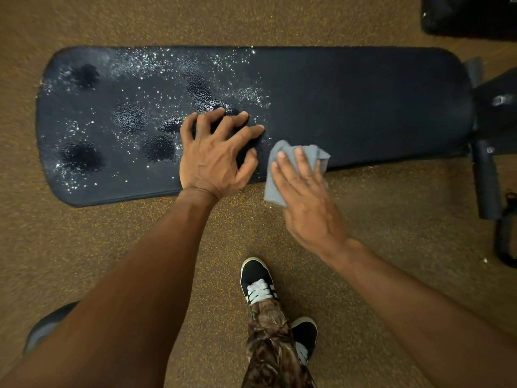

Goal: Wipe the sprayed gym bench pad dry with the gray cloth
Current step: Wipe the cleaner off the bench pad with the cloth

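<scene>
The black gym bench pad [349, 102] lies lengthwise across the view. Its left half is covered in glistening spray droplets [131, 113]; its right half looks matte and dry. My left hand [215, 155] rests on the pad near the middle with fingers spread, holding nothing. My right hand [305, 197] presses the gray cloth [275, 189] flat against the pad's near edge, just right of the left hand. Part of the cloth hangs over the edge toward the floor.
Brown speckled rubber flooring [391, 219] surrounds the bench. The bench's black frame and foam rollers [486, 177] sit at the right end. A black object [470, 15] is at the top right. My feet in black sneakers [257, 281] stand below the pad.
</scene>
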{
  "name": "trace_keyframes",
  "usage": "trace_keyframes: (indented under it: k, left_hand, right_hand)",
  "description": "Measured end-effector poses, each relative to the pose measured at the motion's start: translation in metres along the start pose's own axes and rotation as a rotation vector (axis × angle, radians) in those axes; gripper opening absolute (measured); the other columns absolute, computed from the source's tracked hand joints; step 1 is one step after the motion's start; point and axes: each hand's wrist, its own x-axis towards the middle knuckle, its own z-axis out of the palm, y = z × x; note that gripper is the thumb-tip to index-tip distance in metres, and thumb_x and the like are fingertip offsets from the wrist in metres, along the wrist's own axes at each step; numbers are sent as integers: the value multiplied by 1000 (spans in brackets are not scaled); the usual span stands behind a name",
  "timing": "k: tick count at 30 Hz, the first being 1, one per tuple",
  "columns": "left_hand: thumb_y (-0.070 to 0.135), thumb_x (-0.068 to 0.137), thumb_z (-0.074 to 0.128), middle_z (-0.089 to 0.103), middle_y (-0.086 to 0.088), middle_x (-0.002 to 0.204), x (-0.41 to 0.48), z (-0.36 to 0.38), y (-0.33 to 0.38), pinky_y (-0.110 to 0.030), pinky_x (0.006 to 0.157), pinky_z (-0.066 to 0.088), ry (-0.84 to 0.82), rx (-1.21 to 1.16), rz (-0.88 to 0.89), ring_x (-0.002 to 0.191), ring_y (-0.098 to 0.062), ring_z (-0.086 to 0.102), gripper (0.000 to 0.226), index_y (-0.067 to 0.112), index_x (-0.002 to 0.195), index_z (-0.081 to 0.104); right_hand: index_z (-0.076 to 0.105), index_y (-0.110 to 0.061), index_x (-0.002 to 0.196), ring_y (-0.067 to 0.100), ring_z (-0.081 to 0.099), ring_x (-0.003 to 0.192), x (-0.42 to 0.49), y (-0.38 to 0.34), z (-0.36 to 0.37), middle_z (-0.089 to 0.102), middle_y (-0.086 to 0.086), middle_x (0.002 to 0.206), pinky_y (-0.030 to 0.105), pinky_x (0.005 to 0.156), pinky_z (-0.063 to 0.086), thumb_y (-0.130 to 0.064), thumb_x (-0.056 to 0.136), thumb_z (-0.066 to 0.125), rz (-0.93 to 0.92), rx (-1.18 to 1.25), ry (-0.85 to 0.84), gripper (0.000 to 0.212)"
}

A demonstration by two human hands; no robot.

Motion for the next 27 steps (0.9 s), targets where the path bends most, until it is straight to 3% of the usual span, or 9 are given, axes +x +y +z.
trace_keyframes:
  k: [4,11,18,22,25,27]
  left_hand:
    - [48,94,46,59,7,137,0,-1,0,-57,108,30,-7,1,1,130,-30,47,40,40,131,59]
    - [48,97,42,58,7,138,-1,-1,-1,-56,108,31,-16,7,1,130,-30,46,39,40,132,58]
    - [45,102,33,56,11,141,-1,-1,-4,-54,110,29,-26,-12,3,132,-27,45,40,42,135,55]
    - [45,101,32,58,12,139,-1,-2,-4,-54,111,28,-34,-41,-8,132,-26,44,42,37,136,55]
    - [42,100,33,62,12,128,-1,-2,-3,-51,112,28,-31,-79,-37,131,-23,44,40,30,132,53]
    - [40,100,32,62,11,127,0,-1,-3,-51,112,28,-19,-110,-44,131,-23,45,38,28,129,53]
  right_hand:
    - [23,-7,154,33,12,152,-16,17,-7,20,12,163,55,121,14,-9,89,51,-61,-47,-41,71]
    - [28,-5,153,35,11,151,36,5,-13,24,14,162,55,122,7,-23,101,51,255,0,42,60]
    - [28,-7,154,31,11,152,10,0,-14,23,11,163,54,123,12,-18,92,43,-58,-65,-105,65]
    - [23,-8,154,30,10,152,15,22,-25,20,11,163,51,122,11,-11,95,44,96,-70,-70,62]
    - [27,-3,153,33,11,152,51,2,-20,23,14,162,53,123,11,-17,102,52,217,-5,-2,59]
    - [30,-2,152,35,14,151,64,-14,-13,26,16,161,55,123,9,-20,102,50,205,0,7,57]
